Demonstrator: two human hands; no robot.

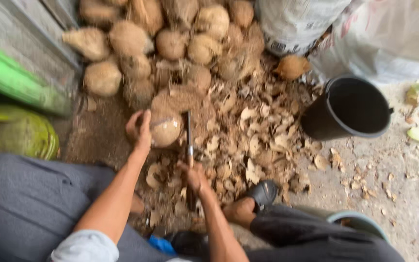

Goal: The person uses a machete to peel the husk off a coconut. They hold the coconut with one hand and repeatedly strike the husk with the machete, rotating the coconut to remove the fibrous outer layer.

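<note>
Left hand [139, 130] grips a husked coconut [165, 128], fingers wrapped around it; right hand [195, 175] is clenched on a knife [189, 140] beside it. Husk scraps [248, 136] cover the ground; a black bucket [347, 107] stands nearby.

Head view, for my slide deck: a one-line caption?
Left hand steadies a husked coconut; right hand grips a blade.

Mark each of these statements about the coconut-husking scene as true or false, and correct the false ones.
1. The left hand holds a husked coconut. True.
2. The right hand grips a hammer. False: it grips a long dark blade by its handle.
3. The black bucket stands upright. False: it lies tipped, its mouth facing the camera.
4. A pile of coconuts lies beyond the hands. True.
5. Husk scraps cover the ground. True.
</note>
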